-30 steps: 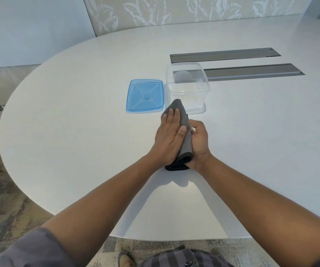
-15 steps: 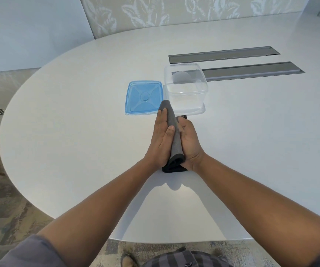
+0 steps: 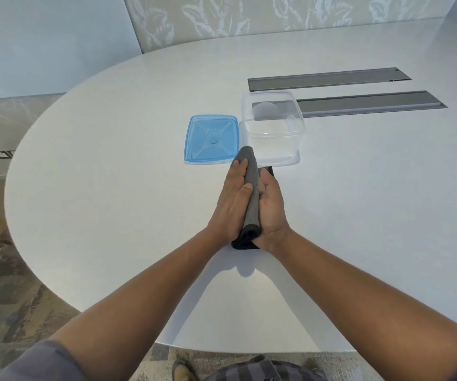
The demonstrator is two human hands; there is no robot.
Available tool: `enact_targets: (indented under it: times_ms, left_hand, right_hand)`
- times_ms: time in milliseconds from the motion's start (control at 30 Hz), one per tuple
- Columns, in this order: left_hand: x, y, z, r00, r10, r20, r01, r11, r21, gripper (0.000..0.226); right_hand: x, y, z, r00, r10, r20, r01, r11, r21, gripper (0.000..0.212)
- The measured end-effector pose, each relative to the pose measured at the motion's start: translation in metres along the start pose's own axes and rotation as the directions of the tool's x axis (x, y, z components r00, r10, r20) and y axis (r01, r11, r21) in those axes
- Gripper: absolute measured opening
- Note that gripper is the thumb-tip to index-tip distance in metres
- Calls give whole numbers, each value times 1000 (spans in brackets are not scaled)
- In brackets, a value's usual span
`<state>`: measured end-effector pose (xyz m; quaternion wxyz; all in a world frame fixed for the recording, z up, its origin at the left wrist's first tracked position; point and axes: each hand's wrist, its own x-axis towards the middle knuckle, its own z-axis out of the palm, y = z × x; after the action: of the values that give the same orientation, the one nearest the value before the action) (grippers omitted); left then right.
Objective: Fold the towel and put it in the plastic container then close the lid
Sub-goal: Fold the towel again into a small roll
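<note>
The left hand (image 3: 232, 199), earlier flat on top of the folded dark grey cloth towel (image 3: 251, 196), now stands upright, pressing the towel on edge against the right hand (image 3: 272, 210).

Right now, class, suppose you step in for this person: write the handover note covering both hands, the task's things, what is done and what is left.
Left hand: flat, fingers straight, pressing the grey towel from the left.
Right hand: pressing it from the right; both hold it edge-up between the palms.
Clear plastic container: open, nothing in it, just beyond the towel.
Blue lid: flat on the white table, left of the container.
Done: towel folded narrow.
Left: put towel in container, close lid.
</note>
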<state>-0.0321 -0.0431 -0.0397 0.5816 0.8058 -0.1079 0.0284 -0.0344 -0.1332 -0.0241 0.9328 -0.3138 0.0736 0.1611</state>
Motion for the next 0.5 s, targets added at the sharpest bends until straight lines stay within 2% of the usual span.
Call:
enact_targets:
  times_ms: [267, 400, 500]
  left_hand:
    - [12, 1, 9, 999, -41, 17, 34, 952, 304, 63]
    - [15, -3, 15, 998, -62, 27, 48, 931, 363, 65]
    - [19, -9, 17, 995, -82, 54, 53, 907, 417, 68]
  right_hand:
    - [3, -7, -15, 995, 66, -69, -61, 995, 82, 56]
    - [4, -14, -18, 993, 76, -87, -67, 993, 95, 56]
    - [6, -18, -15, 990, 63, -127, -60, 998, 29, 54]
